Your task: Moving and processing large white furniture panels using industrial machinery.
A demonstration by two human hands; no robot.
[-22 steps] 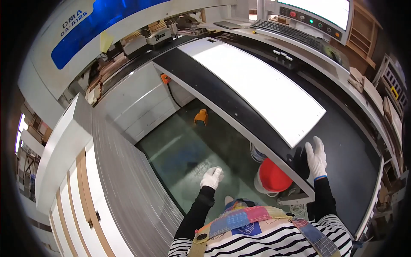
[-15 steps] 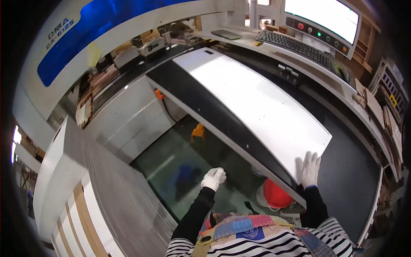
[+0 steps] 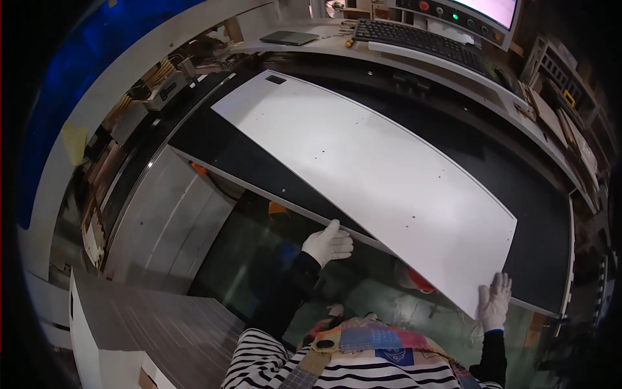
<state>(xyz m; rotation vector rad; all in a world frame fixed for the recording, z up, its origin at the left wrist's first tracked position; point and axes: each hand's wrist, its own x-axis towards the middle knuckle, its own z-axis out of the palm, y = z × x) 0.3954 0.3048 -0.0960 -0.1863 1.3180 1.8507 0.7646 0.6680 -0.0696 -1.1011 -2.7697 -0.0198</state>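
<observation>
A long white panel (image 3: 363, 168) with small holes and a dark rectangular cut-out near its far left end lies aslant on a black tabletop (image 3: 249, 167). Its near right corner juts out past the table's front edge. My right hand (image 3: 494, 303), in a white glove, rests against that corner with its fingers stretched out along the panel's short edge. My left hand (image 3: 329, 244), also gloved, is beside the table's front edge, left of the panel's overhanging part. Its fingers are spread apart and it holds nothing.
Beyond the table a shelf carries a black keyboard (image 3: 421, 45), a control screen (image 3: 499, 13) and a flat grey object (image 3: 289, 37). A large blue and white machine (image 3: 65, 84) stands left. Stacked grey-edged boards (image 3: 152, 321) fill the lower left; an orange object (image 3: 278, 209) sits beneath the table.
The panel has turned and slid toward me, its near corner now over the table edge. My left hand has uncurled and come to the table's edge. The right hand moved with the corner.
</observation>
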